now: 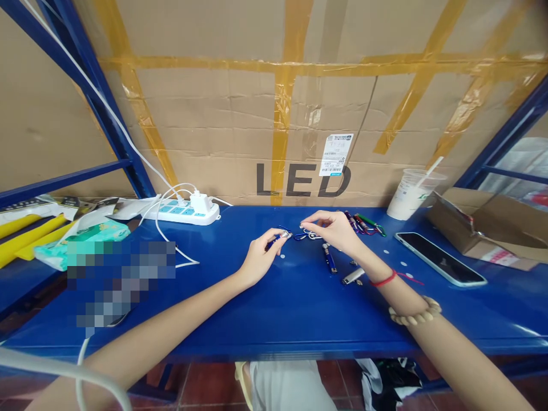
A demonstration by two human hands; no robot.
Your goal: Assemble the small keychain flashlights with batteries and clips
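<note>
My left hand (264, 251) is closed around a small blue flashlight (274, 242) with a silver end, held just above the blue table. My right hand (329, 228) pinches, thumb against fingertips, something tiny that I cannot make out, a short gap to the right of the flashlight. Behind its fingertips lie blue and silver carabiner clips (311, 234). Below that hand are another blue flashlight (329, 258) and a silver one (353, 277). Partly hidden past the right wrist is a group of red, purple and green clip-on pieces (365, 224).
A white power strip (188, 213) with plugs and cables stands at the back left, near a green packet (105, 234). On the right are a phone (440, 258), a drink cup with a straw (411, 194) and an open cardboard box (483, 228). Small pale discs (386, 252) dot the table.
</note>
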